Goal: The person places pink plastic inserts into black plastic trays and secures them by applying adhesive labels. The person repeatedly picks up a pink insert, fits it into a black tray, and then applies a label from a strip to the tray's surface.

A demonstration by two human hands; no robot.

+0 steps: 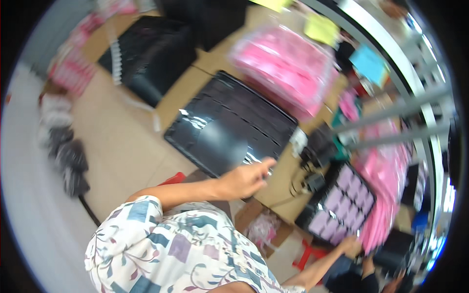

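My left hand (246,179) hangs over the near right edge of a shiny black plastic tray (224,122) on the table. Its fingers are curled and blurred; what they hold, if anything, I cannot make out. The tray has long ridges and shows no pieces in it. Farther right, a second black tray (305,215) carries rows of lilac pieces (342,200). My right hand (349,245) is stretched out to this tray's near right corner, beside pink plastic-wrapped goods (383,195). Its fingers are too small and smeared to read.
Pink goods in clear plastic (288,68) lie behind the first tray. A black stack (151,56) stands at the far left. Dark devices with cords (315,183) lie between the trays. A cardboard box (249,217) and red stool (308,254) sit below. Another person (351,281) is at lower right.
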